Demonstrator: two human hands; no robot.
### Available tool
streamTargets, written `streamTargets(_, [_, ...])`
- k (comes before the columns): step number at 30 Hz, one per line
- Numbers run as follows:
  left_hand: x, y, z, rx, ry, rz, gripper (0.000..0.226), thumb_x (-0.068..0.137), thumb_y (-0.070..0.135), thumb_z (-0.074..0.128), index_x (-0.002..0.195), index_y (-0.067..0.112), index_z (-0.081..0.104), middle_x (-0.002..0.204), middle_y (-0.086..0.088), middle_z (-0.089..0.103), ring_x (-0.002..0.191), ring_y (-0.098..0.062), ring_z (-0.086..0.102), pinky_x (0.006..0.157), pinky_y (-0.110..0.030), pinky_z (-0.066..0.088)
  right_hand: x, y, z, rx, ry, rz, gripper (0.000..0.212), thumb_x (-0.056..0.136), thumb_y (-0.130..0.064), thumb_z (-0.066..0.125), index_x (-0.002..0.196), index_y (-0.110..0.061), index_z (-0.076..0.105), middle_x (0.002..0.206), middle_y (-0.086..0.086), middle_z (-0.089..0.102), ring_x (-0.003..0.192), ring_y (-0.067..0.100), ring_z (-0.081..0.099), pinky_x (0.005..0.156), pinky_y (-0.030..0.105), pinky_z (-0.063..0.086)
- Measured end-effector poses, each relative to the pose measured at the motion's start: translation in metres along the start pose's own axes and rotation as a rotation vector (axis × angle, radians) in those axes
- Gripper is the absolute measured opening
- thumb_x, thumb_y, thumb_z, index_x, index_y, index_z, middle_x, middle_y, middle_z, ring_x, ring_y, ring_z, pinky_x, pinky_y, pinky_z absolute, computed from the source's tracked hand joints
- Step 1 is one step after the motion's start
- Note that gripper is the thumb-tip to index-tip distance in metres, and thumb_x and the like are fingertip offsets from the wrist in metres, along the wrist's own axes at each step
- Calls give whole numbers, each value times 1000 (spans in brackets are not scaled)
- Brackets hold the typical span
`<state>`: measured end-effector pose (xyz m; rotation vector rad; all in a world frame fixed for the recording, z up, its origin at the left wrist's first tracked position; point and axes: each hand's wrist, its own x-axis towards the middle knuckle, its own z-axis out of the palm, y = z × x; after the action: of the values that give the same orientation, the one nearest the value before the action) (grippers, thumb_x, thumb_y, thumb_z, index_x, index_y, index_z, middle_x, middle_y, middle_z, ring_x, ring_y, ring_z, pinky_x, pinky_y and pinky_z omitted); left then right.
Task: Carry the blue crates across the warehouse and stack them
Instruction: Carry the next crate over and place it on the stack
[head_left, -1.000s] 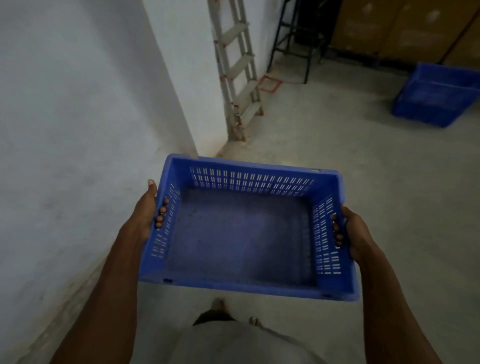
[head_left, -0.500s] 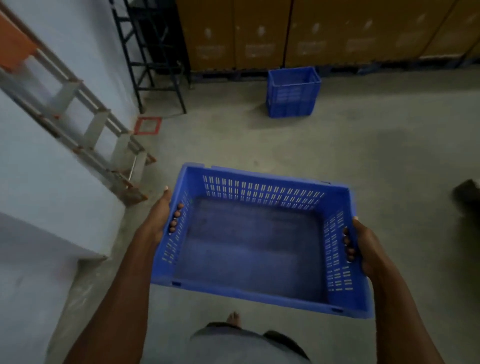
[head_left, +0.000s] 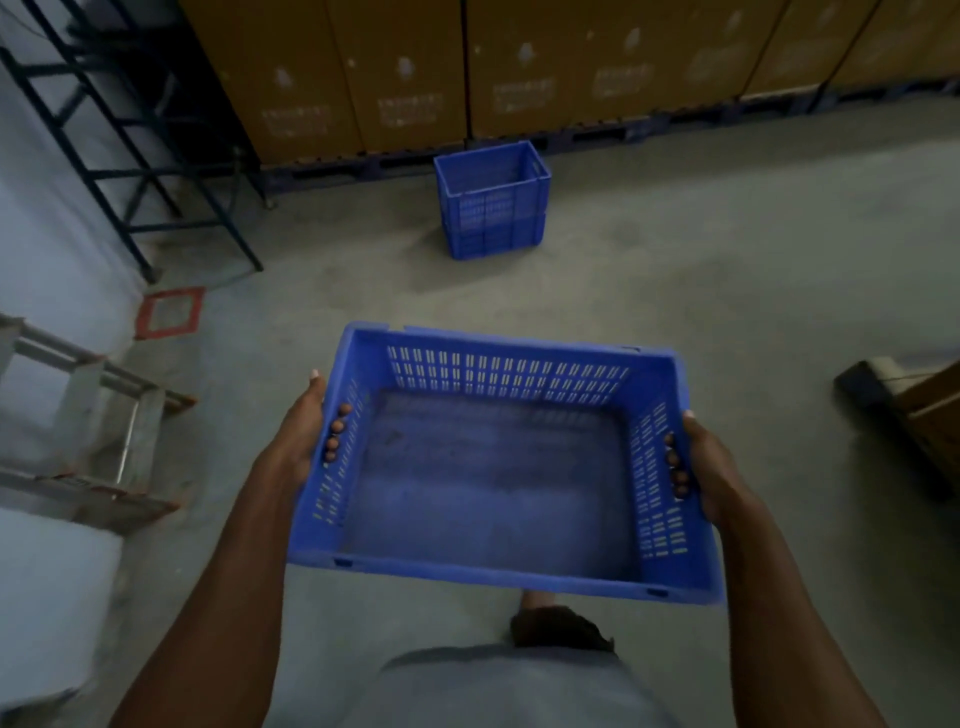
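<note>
I carry an empty blue crate (head_left: 493, 488) with slotted walls at waist height in front of me. My left hand (head_left: 306, 431) grips its left wall, fingertips poking through the handle slot. My right hand (head_left: 701, 462) grips the right wall the same way. Ahead on the concrete floor stands a stack of blue crates (head_left: 492, 200), set against the row of cardboard boxes.
Tall brown cardboard boxes (head_left: 405, 73) on pallets line the far side. A black metal rack (head_left: 130, 156) stands at the back left. A ladder (head_left: 88, 415) leans on the white wall at left, near a red floor marking (head_left: 170, 313). A wooden object (head_left: 914, 405) lies at right.
The view has swung right and forward: the white wall and ladder slid off to the left, and the crate stack came to the centre and nearer. Both hands keep their hold.
</note>
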<state>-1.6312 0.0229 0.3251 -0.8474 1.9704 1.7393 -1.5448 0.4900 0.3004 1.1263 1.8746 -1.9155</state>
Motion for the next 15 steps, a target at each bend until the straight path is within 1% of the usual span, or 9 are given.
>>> streamTargets(7, [88,94,67,-85,53,-29,68,94,77,25,79,17,52,51,2,39,34,-12,31,37,-17,27,134,-140,8,-79,-44,-27,49,98,-62,37,77,-19,47,58,0,39,41,12,26,36,20,22])
streamTargets(11, [158,153,95,-89,80,-29,67,95,76,25,76,17,51,51,2,39,34,-11,30,37,-18,26,217,-208,29,-95,-71,-33,49,98,-62,37,77,-19,46,58,-1,39,43,12,26,37,21,23])
streamTargets(15, [242,209,119,-100,90,-20,65,95,76,27,76,19,51,53,2,39,36,-12,29,38,-19,26,301,-273,62,-106,-49,-58,49,97,-62,38,80,-17,48,60,0,39,42,12,26,37,20,23])
